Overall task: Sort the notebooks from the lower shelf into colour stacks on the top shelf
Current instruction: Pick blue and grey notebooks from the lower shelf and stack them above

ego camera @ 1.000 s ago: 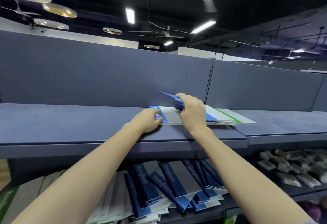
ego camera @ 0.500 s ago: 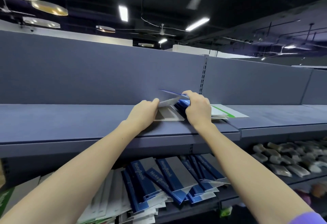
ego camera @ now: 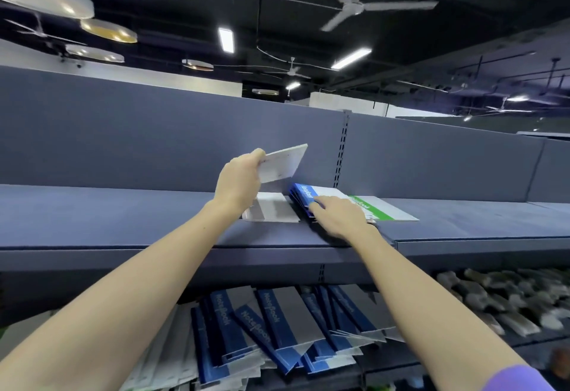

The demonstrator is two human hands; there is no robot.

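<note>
My left hand point(ego camera: 239, 185) grips a grey-white notebook point(ego camera: 282, 163) and holds it tilted in the air above the top shelf point(ego camera: 123, 221). Below it another grey notebook point(ego camera: 273, 210) lies flat on that shelf. To its right sits a stack of blue-spined notebooks point(ego camera: 305, 194), and my right hand point(ego camera: 337, 216) rests flat on top of it. A green-striped notebook point(ego camera: 382, 210) lies beside the blue stack on the right. On the lower shelf, several blue-spined notebooks point(ego camera: 277, 326) lean in a loose heap.
Pale grey notebooks point(ego camera: 163, 359) lie at the left of the lower shelf. Wrapped grey packets point(ego camera: 499, 304) fill the lower shelf on the right. A grey back panel point(ego camera: 154, 134) rises behind the top shelf, which continues to both sides.
My left hand has lifted a grey-white notebook off the shelf, up and to the left. My right hand has dropped from the raised blue cover and now lies flat on the blue stack.
</note>
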